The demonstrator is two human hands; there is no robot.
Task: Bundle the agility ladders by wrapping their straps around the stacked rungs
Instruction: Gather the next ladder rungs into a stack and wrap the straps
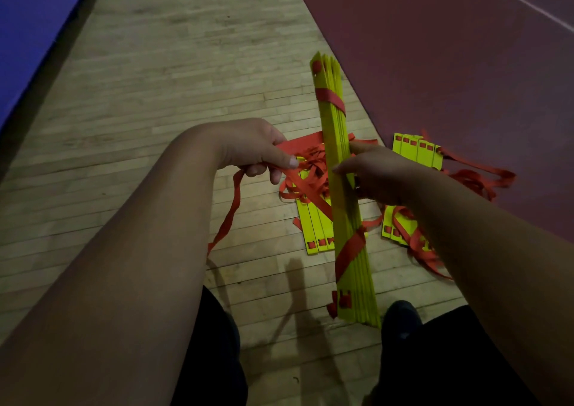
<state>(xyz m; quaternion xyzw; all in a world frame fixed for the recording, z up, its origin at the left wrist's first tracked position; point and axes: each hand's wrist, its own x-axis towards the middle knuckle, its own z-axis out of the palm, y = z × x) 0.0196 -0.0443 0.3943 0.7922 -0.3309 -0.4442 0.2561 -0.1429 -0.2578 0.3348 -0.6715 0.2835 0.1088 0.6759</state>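
Observation:
I hold a stack of yellow ladder rungs (344,206) on edge above the floor, one end pointing away from me. My right hand (377,172) grips the stack at its middle. Red strap is wound round the stack near the far end (332,96) and crosses it diagonally near the near end (349,252). My left hand (259,147), left of the stack, pinches a red strap (289,147) that runs taut to the stack. A loose tail of this strap (231,213) hangs down from that hand.
Two more yellow rung stacks lie flat on the wooden floor with tangled red straps, one under the held stack (313,231), one at the right (417,152). A dark red mat (450,64) lies beyond. My dark shoe (400,315) stands near the stack's end.

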